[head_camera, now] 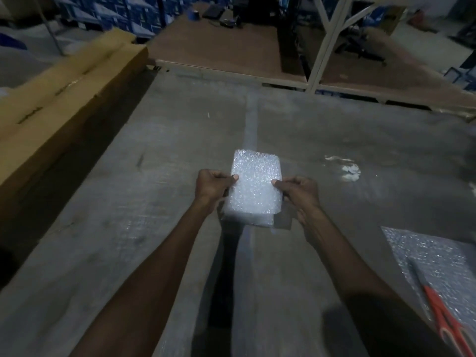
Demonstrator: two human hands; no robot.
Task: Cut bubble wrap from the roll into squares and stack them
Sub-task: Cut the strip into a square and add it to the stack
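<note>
A cut piece of bubble wrap (255, 181), bright white and roughly rectangular, is held up in front of me over the table. My left hand (212, 185) pinches its left edge with thumb on top. My right hand (296, 189) pinches its right edge the same way. A second layer of wrap (247, 220) hangs just below the piece. A wide sheet of bubble wrap (180, 150) covers the table surface. Red-handled scissors (445, 313) lie at the lower right on another piece of bubble wrap (435, 258).
A long cardboard box (59, 91) lies along the table's left side. A small crumpled scrap of plastic (349, 168) lies to the right of my hands. Beyond the table stand a brown platform (219, 47), a white metal frame (327, 39) and blue stacked boxes (116, 11).
</note>
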